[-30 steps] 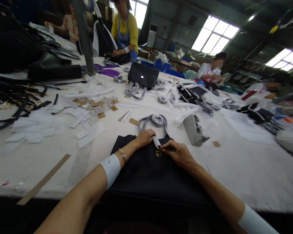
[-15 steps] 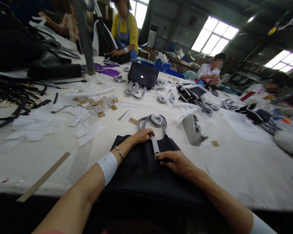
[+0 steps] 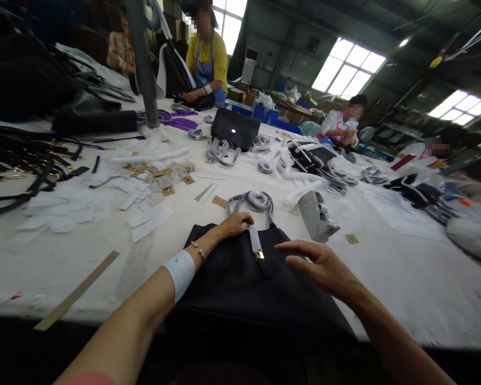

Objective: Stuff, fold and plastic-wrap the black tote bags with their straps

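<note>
Away from the gold clasp [image 3: 258, 255] comes my right grip [image 3: 291, 252], which was touching it half a second ago; my left grip [image 3: 246, 220] has stayed where it was. The right is wide now, thumb and fingers parted, apart from the clasp at its three o'clock, over the black bag [image 3: 232, 283]. At the clasp's eleven o'clock, my left is pinched narrow on the upper end of the pale strip [image 3: 254, 239], which runs down to the clasp. The bag lies right before me, at the near edge of the white surface [image 3: 385, 289]. From the clasp, a wrapped, coiled strap [image 3: 258, 201] sits at twelve o'clock, just past the bag, and a grey tape dispenser [image 3: 315, 216] at two. Farther off, white paper strips [image 3: 60, 211] spread past nine, and another black bag stands near twelve.
</note>
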Demonstrator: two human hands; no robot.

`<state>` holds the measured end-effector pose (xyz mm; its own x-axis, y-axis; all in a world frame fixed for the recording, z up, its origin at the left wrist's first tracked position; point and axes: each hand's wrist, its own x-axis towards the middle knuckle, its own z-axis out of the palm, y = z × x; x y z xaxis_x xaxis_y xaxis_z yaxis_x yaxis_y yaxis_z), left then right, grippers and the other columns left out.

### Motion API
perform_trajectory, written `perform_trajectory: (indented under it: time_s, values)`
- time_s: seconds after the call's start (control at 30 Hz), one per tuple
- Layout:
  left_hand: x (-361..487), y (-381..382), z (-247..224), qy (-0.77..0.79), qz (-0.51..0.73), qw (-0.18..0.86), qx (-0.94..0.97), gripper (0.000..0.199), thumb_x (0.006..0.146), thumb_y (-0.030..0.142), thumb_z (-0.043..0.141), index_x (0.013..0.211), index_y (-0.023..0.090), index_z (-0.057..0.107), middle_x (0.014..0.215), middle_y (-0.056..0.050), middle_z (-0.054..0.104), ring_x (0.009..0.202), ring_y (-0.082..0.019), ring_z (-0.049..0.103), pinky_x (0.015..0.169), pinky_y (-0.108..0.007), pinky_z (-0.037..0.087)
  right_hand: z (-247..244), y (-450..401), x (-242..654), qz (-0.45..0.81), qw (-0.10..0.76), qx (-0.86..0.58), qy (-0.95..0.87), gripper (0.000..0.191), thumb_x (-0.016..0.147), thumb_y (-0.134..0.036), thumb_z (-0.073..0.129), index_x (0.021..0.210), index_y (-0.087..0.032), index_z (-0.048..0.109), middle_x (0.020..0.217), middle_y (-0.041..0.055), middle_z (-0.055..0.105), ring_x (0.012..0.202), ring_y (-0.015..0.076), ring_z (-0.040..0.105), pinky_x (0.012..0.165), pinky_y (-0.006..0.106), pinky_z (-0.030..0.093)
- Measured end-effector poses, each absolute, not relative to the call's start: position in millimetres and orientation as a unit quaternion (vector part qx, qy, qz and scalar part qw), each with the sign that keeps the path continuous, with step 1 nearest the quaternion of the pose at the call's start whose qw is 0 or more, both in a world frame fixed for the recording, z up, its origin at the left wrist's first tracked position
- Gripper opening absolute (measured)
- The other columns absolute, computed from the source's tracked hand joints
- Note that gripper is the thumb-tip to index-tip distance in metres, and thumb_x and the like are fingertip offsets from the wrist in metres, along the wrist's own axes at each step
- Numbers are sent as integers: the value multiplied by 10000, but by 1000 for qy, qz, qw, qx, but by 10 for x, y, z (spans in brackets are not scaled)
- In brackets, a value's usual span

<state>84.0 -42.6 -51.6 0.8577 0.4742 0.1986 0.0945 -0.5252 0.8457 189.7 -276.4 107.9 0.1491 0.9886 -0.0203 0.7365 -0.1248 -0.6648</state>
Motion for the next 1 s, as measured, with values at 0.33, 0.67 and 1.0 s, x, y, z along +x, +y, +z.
perform_trajectory:
  time_s: [0.33,0.67,1.0]
  values:
    - [-608,-625,-144,391,296,440,753,352,768,326,539,1081,175,597,1165,-100,626,1085,-257,600,987,-436,464,920,-3435,1143,89,124,-616,-773,794,670,-423,810,1380,-303,475,1280,104,613,1103,321,619,912,415,528]
    - [-1747,-1701,-538,531,371,640,413,622,575,594,762,1027,197,601,1050,-114,699,973,-304,675,776,-397,583,706,-2577,561,94,39,-620,-778,199,836,-376,645,772,-188,656,711,51,700,630,200,645,567,273,419]
    - [-1548,-1619,-310,483,430,620,444,666,595,683,711,1020,175,640,997,-124,715,963,-326,673,749,-402,586,1848,-2245,1458,209,663,-550,-463,252,795,-441,669,789,-190,660,690,-34,638,600,113,555,560,222,431]
